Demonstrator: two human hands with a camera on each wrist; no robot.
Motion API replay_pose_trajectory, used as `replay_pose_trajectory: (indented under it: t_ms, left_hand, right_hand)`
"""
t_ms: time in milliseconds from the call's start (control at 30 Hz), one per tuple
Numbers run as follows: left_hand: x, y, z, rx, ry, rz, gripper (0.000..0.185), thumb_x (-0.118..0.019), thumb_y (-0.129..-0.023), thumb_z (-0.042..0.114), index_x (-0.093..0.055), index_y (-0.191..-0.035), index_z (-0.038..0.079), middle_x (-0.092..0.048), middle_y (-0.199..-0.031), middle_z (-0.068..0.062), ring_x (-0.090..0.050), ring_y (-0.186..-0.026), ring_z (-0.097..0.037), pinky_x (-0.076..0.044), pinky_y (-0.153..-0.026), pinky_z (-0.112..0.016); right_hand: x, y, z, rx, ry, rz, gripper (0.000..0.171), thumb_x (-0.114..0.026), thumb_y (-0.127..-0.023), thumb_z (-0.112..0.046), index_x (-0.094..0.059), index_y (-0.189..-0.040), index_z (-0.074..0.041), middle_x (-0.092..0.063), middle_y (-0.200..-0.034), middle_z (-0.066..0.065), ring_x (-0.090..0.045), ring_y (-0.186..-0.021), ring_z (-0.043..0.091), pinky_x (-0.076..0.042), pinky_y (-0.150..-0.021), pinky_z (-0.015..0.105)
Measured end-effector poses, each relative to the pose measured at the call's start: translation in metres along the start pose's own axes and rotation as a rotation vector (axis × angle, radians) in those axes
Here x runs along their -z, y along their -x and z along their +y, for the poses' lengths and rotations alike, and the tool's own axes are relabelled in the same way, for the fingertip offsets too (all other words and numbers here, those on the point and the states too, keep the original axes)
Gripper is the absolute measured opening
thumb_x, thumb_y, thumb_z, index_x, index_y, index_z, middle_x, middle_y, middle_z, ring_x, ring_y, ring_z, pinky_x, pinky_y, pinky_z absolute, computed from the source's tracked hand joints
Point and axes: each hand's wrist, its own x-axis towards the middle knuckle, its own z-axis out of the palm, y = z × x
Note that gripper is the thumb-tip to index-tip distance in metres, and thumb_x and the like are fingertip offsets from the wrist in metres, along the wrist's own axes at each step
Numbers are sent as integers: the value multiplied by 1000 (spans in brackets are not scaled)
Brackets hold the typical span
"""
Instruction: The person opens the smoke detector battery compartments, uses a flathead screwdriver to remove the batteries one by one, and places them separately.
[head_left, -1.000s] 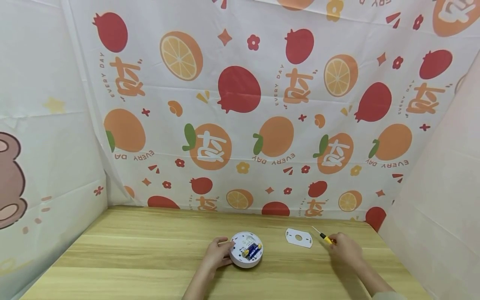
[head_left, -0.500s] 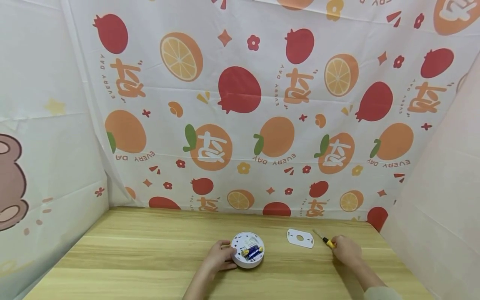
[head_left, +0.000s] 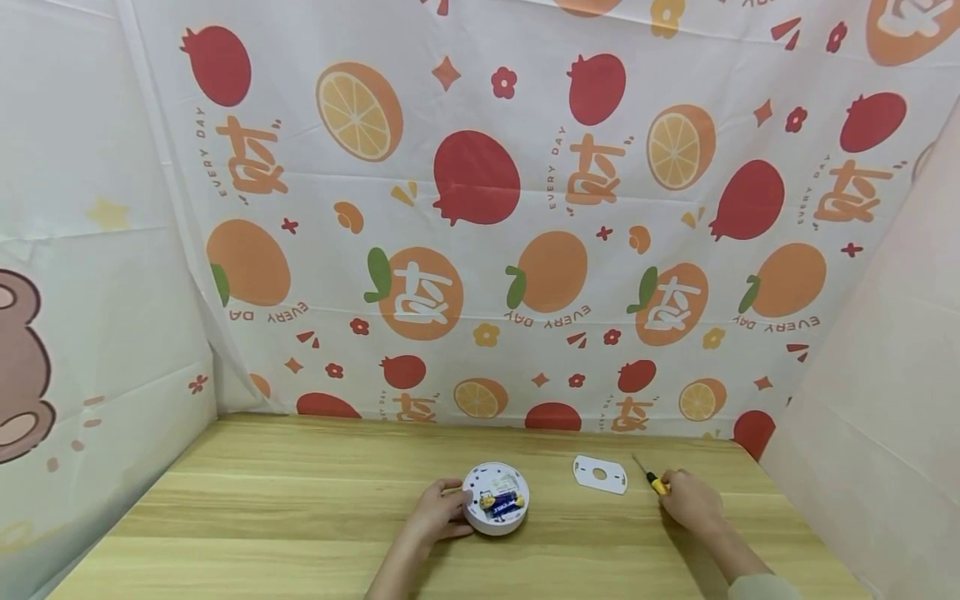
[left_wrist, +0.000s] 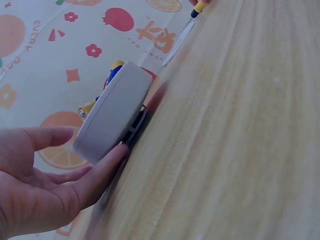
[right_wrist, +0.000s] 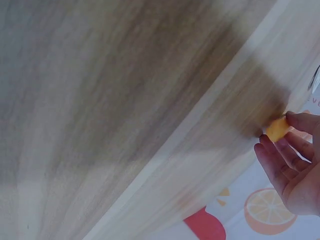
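A round white smoke detector (head_left: 486, 483) lies with its back facing up, and blue and yellow batteries (head_left: 502, 504) show in it. My left hand (head_left: 437, 510) grips its left edge, thumb over the rim and fingers reaching underneath. In the left wrist view, the detector (left_wrist: 117, 112) tilts against the tabletop, with a dark slot on its underside. Over on the right, my right hand (head_left: 693, 502) holds a yellow and black screwdriver (head_left: 657, 483), its shaft pointing away and to the left. Thumb and fingertips pinch the yellow handle (right_wrist: 276, 129) in the right wrist view.
Between the detector and the screwdriver lies a flat white mounting plate (head_left: 585, 475) with a round central hole. All of this is on a wood-grain table (head_left: 300, 500). A fruit-printed cloth (head_left: 480, 275) hangs along the back edge, and pale cloths border both sides.
The detector has turned slightly in my left hand, its batteries now lying at a flatter angle. The screwdriver's tip has shifted a little to the right.
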Motion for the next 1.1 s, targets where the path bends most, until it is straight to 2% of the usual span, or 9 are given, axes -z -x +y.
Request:
replay_pose_trajectory:
  t_ms: [233,467,667,867,1100]
  left_hand:
    - [1,-1,1,8,5,-30,56,-51,-83,-4,-21,-127,-21,-47,-112,-36,-58,-85,-27,-54,-72,-40]
    - [0,-2,0,-6,8,-7,52,-49,-84,-4,-23,-126,-21,-50,-108,-33,-57,-81,-23,-54,-71,-39]
    - [0,-2,-1,-10,9,6,49,-49,-87,-1,-26,-125,-21,-52,-104,-30,-57,-81,-23,-54,-71,-40]
    - [1,-2,-2,-8,-3,3,48,-48,-90,3,-27,-126,-20,-54,-102,-28,-57,-84,-25,-54,-71,-39]
    - [-1,-1,-4,-25,12,-11,49,-52,-86,0,-29,-125,-19,-56,-100,-25,-58,-80,-22,-55,-69,-37]
  right_hand:
    - [2,1,-2,-19,-5,-33,26,-72,-73,-13,-65,-94,-1,-60,-80,9,-52,-63,20,-45,-48,40]
    - [7,1,-6,-2,-18,-16,25,-68,-75,-15,-64,-95,0,-58,-79,7,-49,-60,19,-44,-47,38]
    - [13,-3,-19,68,-17,39,24,-67,-78,-13,-64,-97,0,-58,-82,7,-56,-65,19,-47,-48,36]
    - [17,-10,-46,114,-38,106,27,-69,-78,-15,-65,-102,-3,-62,-91,9,-60,-70,21,-48,-49,34]
    - [20,-9,-81,290,26,187,24,-74,-75,-19,-67,-96,-9,-64,-92,4,-59,-72,17,-44,-48,26]
